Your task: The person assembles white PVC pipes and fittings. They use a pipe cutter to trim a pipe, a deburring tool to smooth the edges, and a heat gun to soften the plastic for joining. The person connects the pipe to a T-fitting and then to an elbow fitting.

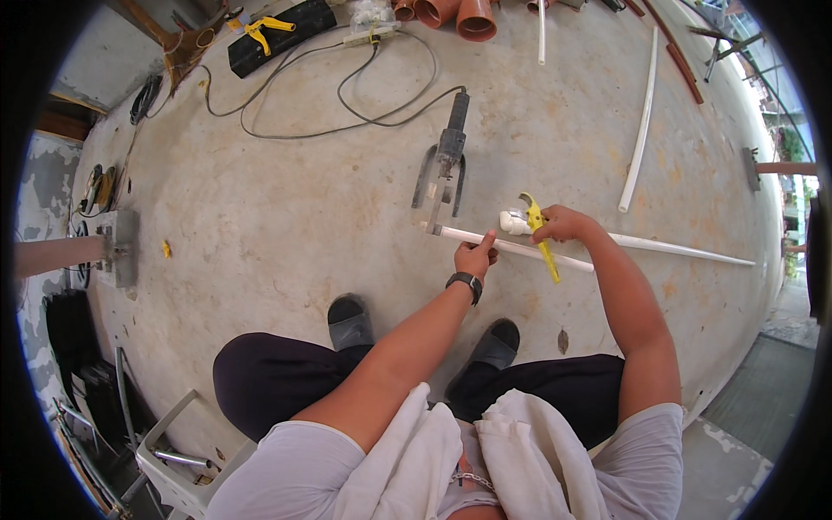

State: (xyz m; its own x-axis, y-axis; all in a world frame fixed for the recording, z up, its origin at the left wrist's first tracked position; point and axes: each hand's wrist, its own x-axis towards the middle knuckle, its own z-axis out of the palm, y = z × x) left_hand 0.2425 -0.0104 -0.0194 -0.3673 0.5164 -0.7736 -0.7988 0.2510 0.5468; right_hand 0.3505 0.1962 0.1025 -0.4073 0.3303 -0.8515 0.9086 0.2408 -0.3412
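Observation:
My left hand (475, 257), with a black watch on the wrist, is closed round a white plastic pipe (529, 250). The pipe's left end is at the small metal block of a pipe-welding iron (450, 146), which rests on its forked stand. In my right hand (562, 224) are yellow pipe cutters (541, 240), their hooked jaw pointing up and away from me. Just left of the cutters lies a white pipe fitting (513, 223). Behind my right wrist a second white pipe (685, 248) runs off to the right; whether it joins the fitting is hidden.
The iron's black cable (347, 104) loops across the concrete floor to a power strip (368, 36). Beyond lie a black case with a yellow caulking gun (267, 33), orange pipes (476, 22) and another long white pipe (641, 121). A plastic chair (165, 468) stands at lower left.

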